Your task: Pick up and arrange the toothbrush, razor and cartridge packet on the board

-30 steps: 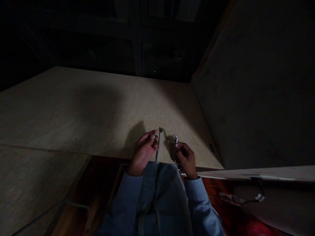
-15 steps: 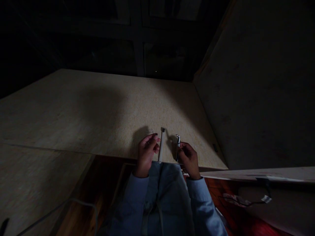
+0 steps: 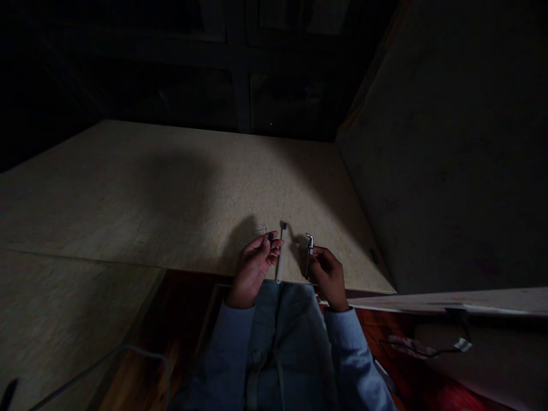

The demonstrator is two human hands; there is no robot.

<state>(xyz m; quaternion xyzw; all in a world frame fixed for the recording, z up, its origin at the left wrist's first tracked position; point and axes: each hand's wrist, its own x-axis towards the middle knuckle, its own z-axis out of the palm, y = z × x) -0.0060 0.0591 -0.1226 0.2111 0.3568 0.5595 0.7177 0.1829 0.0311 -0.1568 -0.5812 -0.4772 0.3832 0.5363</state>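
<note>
Between the thumb and fingertips of my left hand (image 3: 252, 267) is a small dark piece (image 3: 271, 236), too small to name. My right hand (image 3: 329, 276) is closed around a slim tool with a bent silver tip (image 3: 310, 240) and a dark lower part, held upright near the table's front edge. Between both hands lies a thin white-handled stick with a dark square head (image 3: 280, 264), its far end pointing away from me. The fingers of my left hand cover part of it. Just beyond my left hand, faint printed marks (image 3: 260, 228) show on the tabletop.
The pale speckled table (image 3: 240, 177) meets an upright panel (image 3: 445, 171) on the right. A small dark object (image 3: 374, 256) lies by that panel. A grey cable (image 3: 141, 351) curves at lower left. Dark window frames stand behind the table.
My left hand has turned and shifted slightly, so the small dark piece shows more and the fingers reach over the white stick. My right hand has hardly moved.
</note>
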